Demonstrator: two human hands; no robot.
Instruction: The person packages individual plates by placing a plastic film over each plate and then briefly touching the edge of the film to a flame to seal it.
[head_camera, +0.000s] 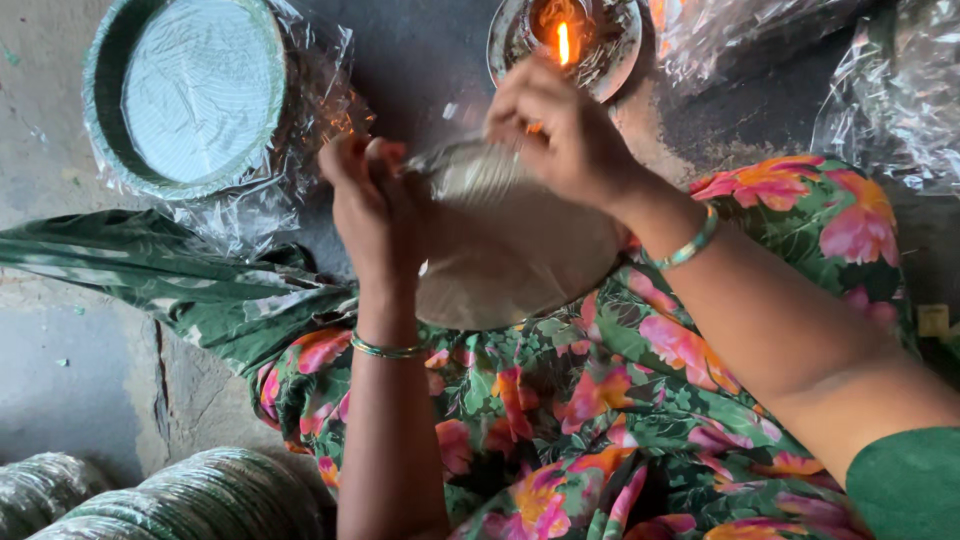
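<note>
Over the lap | wrapped plate stack (520, 250) lies flat, its film neck pointing away toward the flame (563, 44) | left hand (375, 205) pinches film at the near-left rim | right hand (560, 135) pinches the twisted neck, nearer the flame | lamp dish (610, 60) just beyond.

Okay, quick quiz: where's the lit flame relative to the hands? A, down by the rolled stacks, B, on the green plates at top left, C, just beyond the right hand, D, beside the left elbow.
C: the flame burns in a small dish just beyond the right hand.
</note>
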